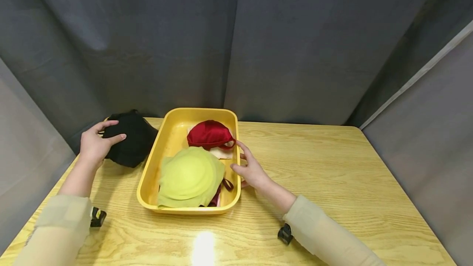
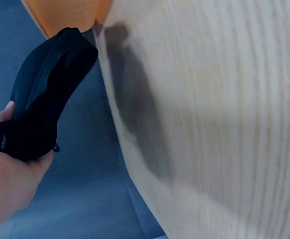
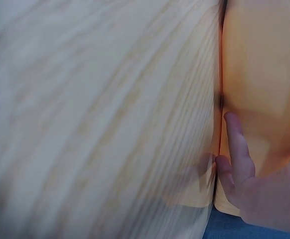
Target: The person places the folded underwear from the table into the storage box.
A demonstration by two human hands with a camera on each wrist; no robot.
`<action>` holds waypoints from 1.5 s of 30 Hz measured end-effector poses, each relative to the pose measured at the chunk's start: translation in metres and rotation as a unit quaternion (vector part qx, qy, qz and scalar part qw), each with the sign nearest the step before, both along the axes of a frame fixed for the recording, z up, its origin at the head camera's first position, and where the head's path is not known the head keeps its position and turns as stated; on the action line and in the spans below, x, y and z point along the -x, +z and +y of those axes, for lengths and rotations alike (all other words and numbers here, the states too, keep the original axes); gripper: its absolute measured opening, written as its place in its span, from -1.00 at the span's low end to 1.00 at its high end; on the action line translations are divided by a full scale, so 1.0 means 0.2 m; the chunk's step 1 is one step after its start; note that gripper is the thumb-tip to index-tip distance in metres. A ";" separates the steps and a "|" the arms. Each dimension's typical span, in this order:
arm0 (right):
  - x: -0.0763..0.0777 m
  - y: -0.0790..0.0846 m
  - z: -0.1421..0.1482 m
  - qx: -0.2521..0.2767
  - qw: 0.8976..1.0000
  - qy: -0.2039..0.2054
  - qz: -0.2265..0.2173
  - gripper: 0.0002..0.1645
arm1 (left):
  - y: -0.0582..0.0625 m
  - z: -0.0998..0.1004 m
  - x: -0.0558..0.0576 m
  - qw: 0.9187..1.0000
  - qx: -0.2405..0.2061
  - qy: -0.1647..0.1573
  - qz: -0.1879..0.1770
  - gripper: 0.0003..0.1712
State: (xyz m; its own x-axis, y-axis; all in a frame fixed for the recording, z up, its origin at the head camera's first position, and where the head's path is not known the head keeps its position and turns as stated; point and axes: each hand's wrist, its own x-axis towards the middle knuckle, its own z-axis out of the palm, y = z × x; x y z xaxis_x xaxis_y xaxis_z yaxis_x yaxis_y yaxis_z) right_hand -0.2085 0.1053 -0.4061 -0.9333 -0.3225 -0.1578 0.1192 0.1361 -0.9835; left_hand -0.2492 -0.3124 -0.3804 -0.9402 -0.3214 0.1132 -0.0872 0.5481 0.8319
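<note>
A folded black bra [image 1: 131, 141] is held in my left hand [image 1: 95, 143], thumb and fingers pinching its left end. The left wrist view shows the black bra [image 2: 50, 89] from its edge, lifted off the wood, its shadow falling on the table. My right hand [image 1: 253, 169] rests at the right side of a yellow tray [image 1: 149, 175], thumb over the rim. In the right wrist view, that hand's relaxed fingers [image 3: 238, 149] lie along the tray's outer wall. Inside the tray sit a yellow-green bra [image 1: 190, 175] at the front and a red satin bra [image 1: 210, 134] farther back.
Under the yellow-green bra a dark red strap [image 1: 227, 184] pokes out, and pale fabric [image 1: 221, 153] lies below the red one. The wooden table [image 1: 325, 167] extends to the right. Grey curtains [image 1: 295, 52] stand behind it.
</note>
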 end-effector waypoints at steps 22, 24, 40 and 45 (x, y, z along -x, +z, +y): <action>0.03 -0.04 0.01 -0.008 1.000 0.001 -0.005 -0.06 | 0.21 0.12 -0.06 0.992 -0.112 0.031 0.058 -0.33; 0.05 -0.07 0.01 -0.008 1.000 -0.003 -0.008 -0.05 | 0.23 0.15 -0.07 0.990 -0.122 0.031 0.061 -0.33; 0.09 -0.11 0.03 -0.008 1.000 -0.014 0.018 -0.08 | 0.32 0.39 -0.09 0.979 -0.191 -0.016 0.077 -0.36; 0.10 -0.13 0.03 -0.031 0.999 -0.022 0.033 -0.13 | 0.33 0.47 -0.08 0.979 -0.184 -0.032 0.077 -0.39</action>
